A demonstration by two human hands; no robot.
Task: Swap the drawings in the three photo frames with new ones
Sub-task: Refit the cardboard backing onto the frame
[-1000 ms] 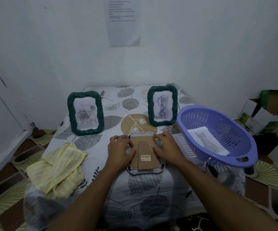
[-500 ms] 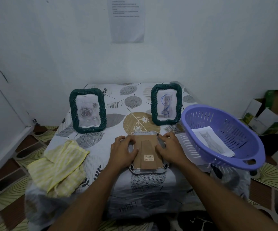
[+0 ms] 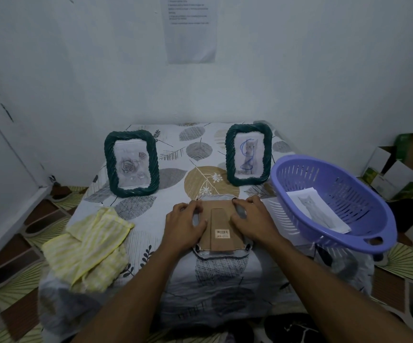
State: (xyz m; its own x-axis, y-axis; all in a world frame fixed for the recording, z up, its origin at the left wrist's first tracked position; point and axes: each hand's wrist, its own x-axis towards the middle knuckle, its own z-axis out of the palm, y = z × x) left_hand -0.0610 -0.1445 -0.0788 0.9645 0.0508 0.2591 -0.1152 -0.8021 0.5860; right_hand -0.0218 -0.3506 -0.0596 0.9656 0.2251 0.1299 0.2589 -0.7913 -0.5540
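**Both hands pressed on the face-down frame**

The left hand (image 3: 184, 225) lies flat on the left edge of the face-down frame (image 3: 221, 225), fingers (image 3: 195, 206) held loosely together and curled over its upper left corner, thumb on the brown backing board. The right hand (image 3: 252, 220) mirrors it on the right edge, fingers (image 3: 244, 203) bent onto the upper right corner. Neither hand pinches anything; both press down. Between them shows the folded stand (image 3: 220, 233) with a barcode sticker, running toward 6 o'clock.

At 3 o'clock of the hands, a purple basket (image 3: 374, 233) sits at the table's right edge, tilted, holding a cat drawing (image 3: 318, 211) on white paper against its inner wall.

At 11 o'clock stands a green frame with roses (image 3: 131, 163), upright. At 1 o'clock stands a green frame with a cat (image 3: 248, 154), upright too, just beside the basket's rim. At 9 o'clock, a crumpled yellow cloth (image 3: 89, 246) rests on the leaf-print tablecloth (image 3: 225, 280).
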